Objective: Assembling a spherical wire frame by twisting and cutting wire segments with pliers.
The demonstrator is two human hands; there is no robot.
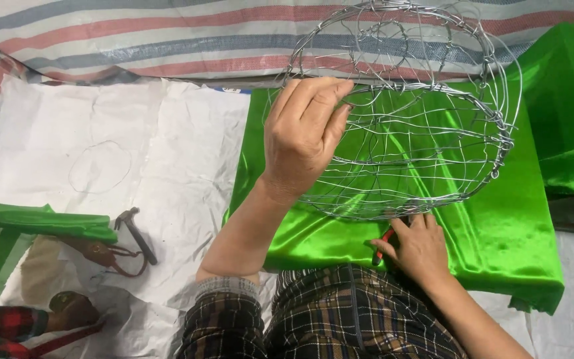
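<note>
Left hand [303,136] is up on the wire basket frame [406,113], fingers curled over the near-left edge of its rim and gripping the wire. Right hand [420,249] sits low, just under the frame's bottom curve, closed around a red-handled tool [383,244] of which only a sliver of handle shows; what kind of tool it is can't be told. The frame itself is a rounded cage of thin silver wire, tilted on its side with the open mouth facing right and up, resting on a sheet of bright green satin cloth [499,246] that drapes across the person's lap. Below the hands, plaid trousers [340,319] fill the bottom of the view. Off to the left lies a crumpled white sheet [121,126] with a loose loop of wire [99,167] on it, and nearer, a pair of pliers [135,233] beside more folded green cloth [34,219]. A striped tarp [134,33] runs along the top.
</note>
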